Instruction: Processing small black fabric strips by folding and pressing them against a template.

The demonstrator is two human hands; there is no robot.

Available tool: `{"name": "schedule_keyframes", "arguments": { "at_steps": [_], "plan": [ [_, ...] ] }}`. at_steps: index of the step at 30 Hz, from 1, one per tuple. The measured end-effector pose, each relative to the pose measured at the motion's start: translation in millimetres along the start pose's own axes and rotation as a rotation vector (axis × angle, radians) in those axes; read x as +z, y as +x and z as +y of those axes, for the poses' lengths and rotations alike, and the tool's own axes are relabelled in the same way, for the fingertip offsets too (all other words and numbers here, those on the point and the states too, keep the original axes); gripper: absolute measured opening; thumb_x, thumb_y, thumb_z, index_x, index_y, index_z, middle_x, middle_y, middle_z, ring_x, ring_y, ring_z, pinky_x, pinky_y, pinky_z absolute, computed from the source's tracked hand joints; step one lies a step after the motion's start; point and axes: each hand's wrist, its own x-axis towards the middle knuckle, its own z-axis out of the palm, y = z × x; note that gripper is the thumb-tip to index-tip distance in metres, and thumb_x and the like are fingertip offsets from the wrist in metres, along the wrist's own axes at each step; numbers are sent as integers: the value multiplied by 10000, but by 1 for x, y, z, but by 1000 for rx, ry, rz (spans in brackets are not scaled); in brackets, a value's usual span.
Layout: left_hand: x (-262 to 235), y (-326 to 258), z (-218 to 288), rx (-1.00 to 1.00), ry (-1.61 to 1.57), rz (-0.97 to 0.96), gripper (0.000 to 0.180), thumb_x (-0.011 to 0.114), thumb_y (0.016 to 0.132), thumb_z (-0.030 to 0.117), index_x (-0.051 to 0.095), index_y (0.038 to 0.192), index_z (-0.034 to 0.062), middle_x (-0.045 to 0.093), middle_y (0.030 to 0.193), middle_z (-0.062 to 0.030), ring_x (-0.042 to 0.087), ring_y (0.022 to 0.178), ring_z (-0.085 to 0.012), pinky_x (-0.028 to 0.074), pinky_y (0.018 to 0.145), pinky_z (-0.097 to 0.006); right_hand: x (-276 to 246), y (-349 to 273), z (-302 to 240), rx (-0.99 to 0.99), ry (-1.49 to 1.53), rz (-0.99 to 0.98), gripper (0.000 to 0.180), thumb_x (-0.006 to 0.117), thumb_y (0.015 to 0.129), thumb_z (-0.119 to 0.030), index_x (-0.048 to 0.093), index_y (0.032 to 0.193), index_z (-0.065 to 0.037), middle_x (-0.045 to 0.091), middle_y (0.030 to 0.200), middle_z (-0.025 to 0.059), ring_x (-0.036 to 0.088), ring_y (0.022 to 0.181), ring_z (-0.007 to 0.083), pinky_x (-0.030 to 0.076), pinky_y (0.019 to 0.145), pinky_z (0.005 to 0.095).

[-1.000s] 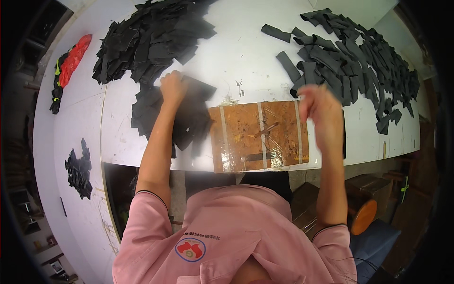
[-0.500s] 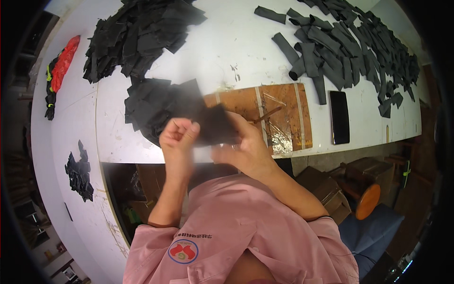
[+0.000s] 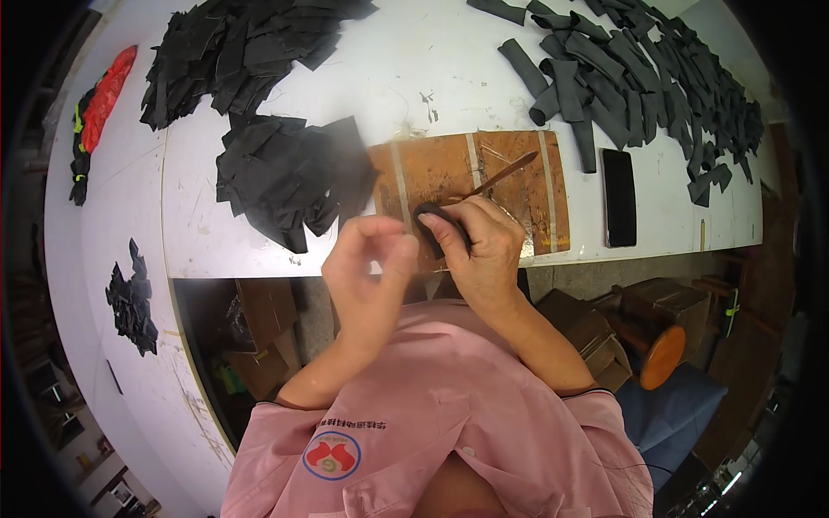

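Note:
My right hand is closed around a small rolled piece of black fabric, thumb pressed on its near side. A thin brown stick slants up and right from behind these fingers; whether they hold it I cannot tell. Just to the left, my left hand has thumb and forefinger curled into a ring, tips together and blurred. Anything pinched between those tips cannot be made out. Both hands are over the near edge of a brown board with strips of tape. A pile of flat black fabric pieces lies left of it.
A larger pile of black pieces lies farther back left. Several rolled black fabric tubes cover the far right, near a black phone. A red bundle and small black scraps lie on the left table. Below right are cardboard boxes and a stool.
The flat black piece between my hands is now a small roll in my right hand. My left hand has moved right, toward it. The stick's far tip has shifted up and right.

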Motion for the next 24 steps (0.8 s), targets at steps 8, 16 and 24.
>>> {"name": "schedule_keyframes", "arguments": {
  "at_steps": [8,16,24],
  "plan": [
    [9,5,13,-279,-222,-151,198,579,792,205,523,786,16,525,665,-7,412,544,-32,302,484,-158,-5,-2,14,-157,-197,-43,166,611,522,63,522,642,-9,491,629,91,506,609,254,407,520,342],
    [8,16,3,-328,-160,-124,117,589,781,107,560,763,-5,547,626,-3,443,507,-26,317,463,-148,-10,-3,25,-336,-431,-101,193,633,517,18,496,651,-5,470,668,95,493,632,260,409,512,340],
    [11,13,8,-209,-54,-227,33,585,764,-13,558,782,-10,553,678,5,492,578,-31,381,500,-151,-22,-1,3,-30,225,-163,161,655,695,-71,557,810,-15,514,708,87,517,582,207,424,513,266]
  ]
}}
